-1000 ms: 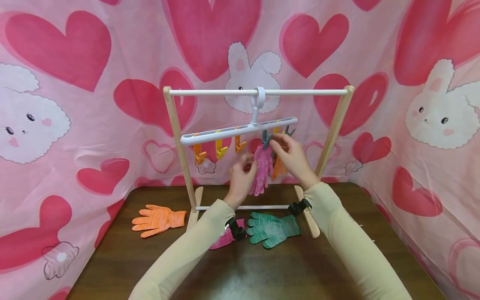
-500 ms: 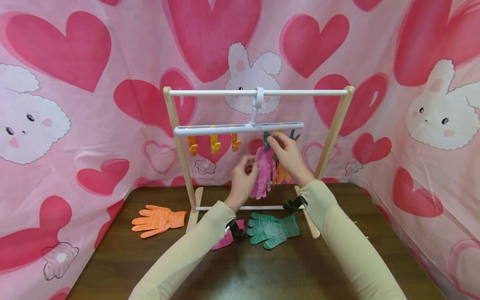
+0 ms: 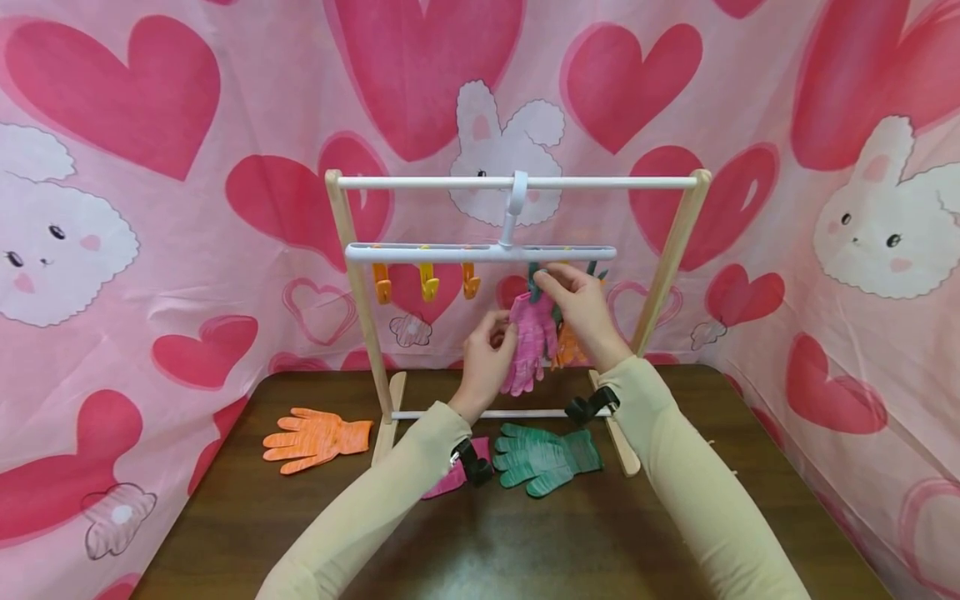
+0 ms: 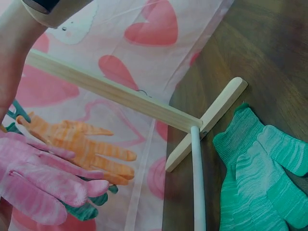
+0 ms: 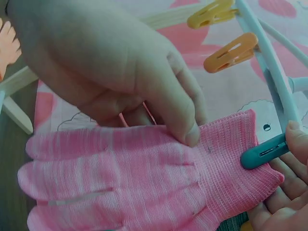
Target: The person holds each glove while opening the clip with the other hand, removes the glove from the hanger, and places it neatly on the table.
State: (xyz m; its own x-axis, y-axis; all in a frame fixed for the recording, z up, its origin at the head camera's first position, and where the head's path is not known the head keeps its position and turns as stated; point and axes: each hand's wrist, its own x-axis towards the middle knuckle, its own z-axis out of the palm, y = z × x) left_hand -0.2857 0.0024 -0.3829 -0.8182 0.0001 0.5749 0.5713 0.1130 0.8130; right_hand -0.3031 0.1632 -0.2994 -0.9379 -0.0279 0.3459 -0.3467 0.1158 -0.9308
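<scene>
A pink knit glove (image 3: 531,337) hangs fingers down below the white clip hanger (image 3: 442,253). My left hand (image 3: 487,358) pinches the side of the glove near its cuff, thumb on the front. A dark teal clip (image 5: 263,152) lies over the cuff in the right wrist view. My right hand (image 3: 583,310) holds this clip, with the thumb on its end and fingers behind the cuff. Behind the pink glove hang an orange glove (image 4: 84,144) and a green glove (image 4: 84,210), largely covered in the left wrist view.
The hanger hooks over a wooden rack's white rail (image 3: 420,182). Orange and yellow clips (image 3: 428,282) dangle from its left half. On the table (image 3: 525,542) lie an orange glove (image 3: 318,440), a green glove (image 3: 547,460) and a pink glove (image 3: 450,482) partly under the left forearm.
The hanger has swung from a slant to nearly level and square to the rack. Both hands stay at the pink glove and teal clip, the right shifting slightly.
</scene>
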